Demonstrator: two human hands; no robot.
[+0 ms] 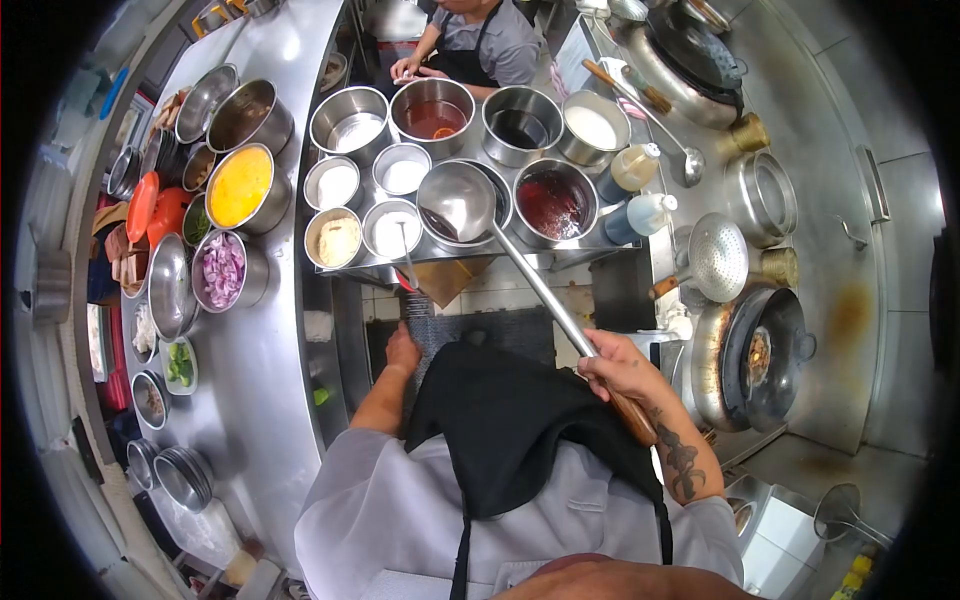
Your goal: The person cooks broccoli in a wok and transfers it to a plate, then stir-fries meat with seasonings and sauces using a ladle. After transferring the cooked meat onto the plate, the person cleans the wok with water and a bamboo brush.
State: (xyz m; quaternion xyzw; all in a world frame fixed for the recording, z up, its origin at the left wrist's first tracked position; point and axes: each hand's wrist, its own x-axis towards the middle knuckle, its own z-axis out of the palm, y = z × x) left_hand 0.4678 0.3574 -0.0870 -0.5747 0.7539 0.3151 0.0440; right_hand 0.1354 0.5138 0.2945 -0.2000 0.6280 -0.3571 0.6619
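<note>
My right hand point(618, 366) is closed around the long handle of a steel ladle point(457, 203), above its wooden end. The ladle's bowl lies over a steel pot of dark liquid point(503, 203), covering much of its mouth. Beside it stands a pot of dark red sauce point(556, 203). My left hand point(402, 350) hangs low, left of my black apron point(500, 410), near a grey mesh-like surface point(430, 328). Its fingers are mostly hidden, so its grip is unclear. A spoon point(408, 255) stands in a bowl of white powder point(391, 229).
Several seasoning pots fill the shelf ahead, with squeeze bottles point(640, 217) at its right. Left, a steel counter point(255, 400) holds yellow liquid point(240, 187) and chopped onions point(222, 270). Right are a perforated skimmer point(718, 257) and a wok point(775, 350). Another person point(480, 45) stands across the shelf.
</note>
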